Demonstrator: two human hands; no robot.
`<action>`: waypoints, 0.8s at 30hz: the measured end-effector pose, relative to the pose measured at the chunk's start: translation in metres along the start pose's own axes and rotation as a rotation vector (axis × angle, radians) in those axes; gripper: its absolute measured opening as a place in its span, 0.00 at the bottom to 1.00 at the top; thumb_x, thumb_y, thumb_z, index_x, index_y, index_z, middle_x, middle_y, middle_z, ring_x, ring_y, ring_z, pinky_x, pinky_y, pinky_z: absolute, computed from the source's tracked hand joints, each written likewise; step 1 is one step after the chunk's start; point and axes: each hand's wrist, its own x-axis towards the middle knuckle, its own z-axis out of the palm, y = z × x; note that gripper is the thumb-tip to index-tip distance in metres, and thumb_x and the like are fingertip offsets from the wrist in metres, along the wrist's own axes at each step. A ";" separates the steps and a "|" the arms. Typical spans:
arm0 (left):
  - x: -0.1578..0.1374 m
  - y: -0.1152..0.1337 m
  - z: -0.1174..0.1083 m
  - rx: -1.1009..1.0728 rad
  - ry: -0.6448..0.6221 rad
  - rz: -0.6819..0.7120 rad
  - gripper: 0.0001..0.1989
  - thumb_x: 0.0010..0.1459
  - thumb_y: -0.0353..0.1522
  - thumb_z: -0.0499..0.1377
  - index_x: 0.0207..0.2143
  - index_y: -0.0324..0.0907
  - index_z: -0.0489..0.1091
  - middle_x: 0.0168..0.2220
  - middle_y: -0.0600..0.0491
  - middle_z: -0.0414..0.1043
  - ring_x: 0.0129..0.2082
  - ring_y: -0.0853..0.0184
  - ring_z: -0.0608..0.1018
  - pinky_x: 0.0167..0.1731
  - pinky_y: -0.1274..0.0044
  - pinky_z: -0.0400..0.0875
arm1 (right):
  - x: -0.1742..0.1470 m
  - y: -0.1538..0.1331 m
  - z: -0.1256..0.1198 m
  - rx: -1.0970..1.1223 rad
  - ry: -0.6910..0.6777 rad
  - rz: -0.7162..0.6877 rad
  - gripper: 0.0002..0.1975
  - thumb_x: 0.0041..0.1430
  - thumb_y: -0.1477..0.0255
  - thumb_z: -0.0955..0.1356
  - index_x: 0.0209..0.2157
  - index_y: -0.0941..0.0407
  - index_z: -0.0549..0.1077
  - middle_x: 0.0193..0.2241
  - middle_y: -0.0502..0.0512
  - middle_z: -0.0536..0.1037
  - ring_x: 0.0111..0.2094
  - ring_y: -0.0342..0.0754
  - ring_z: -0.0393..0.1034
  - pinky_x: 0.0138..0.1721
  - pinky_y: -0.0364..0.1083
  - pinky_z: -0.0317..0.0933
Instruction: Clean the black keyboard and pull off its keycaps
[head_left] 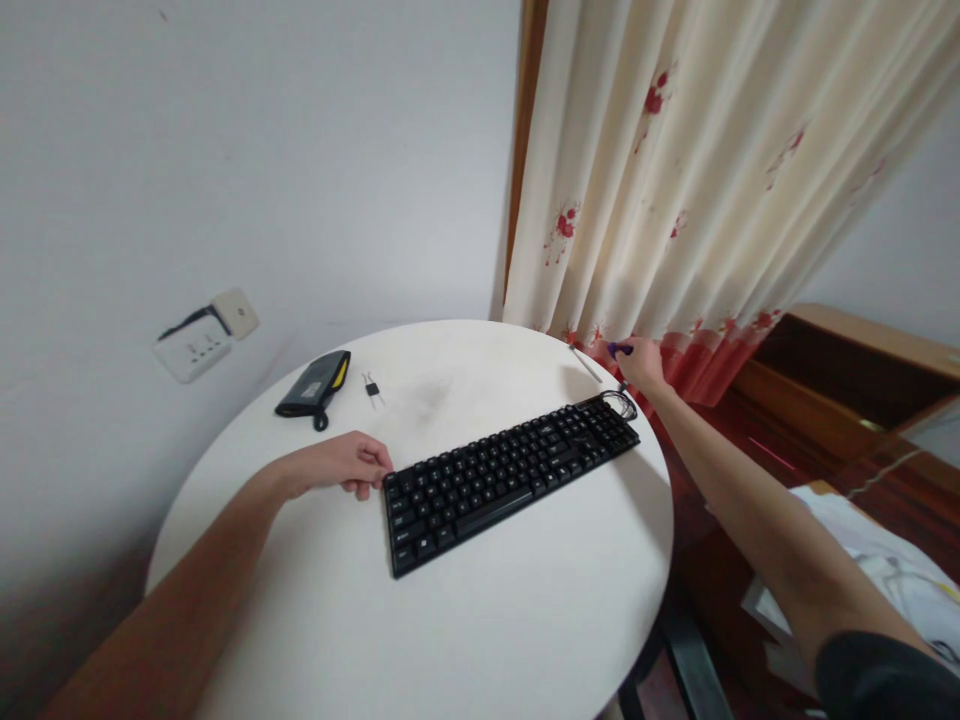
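A black computer keyboard (510,475) lies at a slant on the round white table (480,630). My left hand (358,464) is closed, its curled fingertips pinching the keyboard's far left corner. Over the table's right edge, my right hand (639,362) is wrapped round a small purple object (619,349); most of it is hidden, so its kind cannot be told. Just below that hand, the keyboard's coiled black cable (619,402) rests by its far right corner. A thin, pale stick-like item (586,364) lies to the left of the right hand.
At the table's left are a dark grey zipped pouch (313,384) with yellow inside and a small black item with thin prongs (373,389). A wall socket (196,345) is beyond. Curtains (675,200) hang behind; a wooden shelf (877,335) and white cloth (885,560) are right.
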 end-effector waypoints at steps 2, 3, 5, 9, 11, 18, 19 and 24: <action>0.000 0.000 0.000 0.009 -0.011 0.016 0.13 0.47 0.42 0.63 0.31 0.43 0.76 0.29 0.53 0.76 0.27 0.67 0.77 0.25 0.81 0.64 | 0.017 -0.010 0.013 -0.018 -0.019 -0.001 0.18 0.58 0.72 0.62 0.46 0.60 0.78 0.42 0.63 0.80 0.43 0.53 0.74 0.45 0.45 0.64; -0.001 0.000 0.000 0.016 -0.014 0.026 0.13 0.47 0.42 0.63 0.31 0.43 0.76 0.29 0.53 0.76 0.27 0.67 0.77 0.25 0.80 0.64 | 0.024 -0.015 0.021 -0.030 -0.031 -0.010 0.18 0.59 0.72 0.62 0.46 0.61 0.78 0.42 0.63 0.80 0.42 0.53 0.74 0.44 0.45 0.64; -0.001 -0.001 0.001 0.027 -0.010 0.037 0.13 0.48 0.42 0.62 0.31 0.43 0.76 0.29 0.52 0.76 0.27 0.66 0.78 0.26 0.80 0.65 | 0.035 -0.025 0.037 -0.047 -0.044 -0.036 0.18 0.59 0.72 0.62 0.46 0.60 0.78 0.42 0.63 0.80 0.42 0.53 0.74 0.44 0.45 0.64; -0.001 -0.004 0.002 0.034 0.011 0.029 0.13 0.49 0.42 0.61 0.30 0.42 0.75 0.29 0.52 0.77 0.27 0.65 0.79 0.26 0.79 0.66 | 0.047 -0.043 0.066 -0.067 -0.069 -0.081 0.18 0.60 0.73 0.62 0.48 0.59 0.77 0.45 0.63 0.79 0.46 0.53 0.72 0.47 0.45 0.62; -0.002 -0.005 0.002 0.029 0.006 0.032 0.13 0.50 0.41 0.61 0.31 0.41 0.76 0.29 0.51 0.77 0.26 0.65 0.79 0.25 0.79 0.67 | 0.048 -0.049 0.079 -0.086 -0.087 -0.095 0.18 0.60 0.73 0.61 0.48 0.60 0.76 0.46 0.64 0.78 0.47 0.53 0.71 0.49 0.46 0.61; -0.006 -0.006 0.006 0.003 0.004 0.041 0.12 0.50 0.39 0.61 0.33 0.42 0.78 0.30 0.51 0.79 0.26 0.65 0.80 0.26 0.78 0.70 | 0.034 -0.057 0.103 -0.188 -0.286 -0.134 0.13 0.54 0.73 0.67 0.39 0.62 0.79 0.37 0.68 0.79 0.42 0.56 0.74 0.44 0.47 0.64; -0.007 -0.005 0.006 0.003 -0.004 0.043 0.12 0.50 0.39 0.61 0.34 0.42 0.78 0.30 0.51 0.79 0.26 0.65 0.79 0.26 0.78 0.70 | 0.032 -0.060 0.101 -0.200 -0.299 -0.137 0.13 0.54 0.72 0.67 0.39 0.63 0.79 0.38 0.70 0.78 0.42 0.57 0.73 0.45 0.49 0.64; 0.002 -0.008 -0.001 0.082 0.288 0.120 0.17 0.53 0.41 0.61 0.40 0.40 0.77 0.33 0.48 0.78 0.33 0.62 0.79 0.33 0.74 0.72 | 0.016 -0.092 0.076 -0.230 -0.199 -0.195 0.22 0.58 0.65 0.65 0.52 0.62 0.72 0.46 0.74 0.73 0.47 0.66 0.69 0.46 0.60 0.62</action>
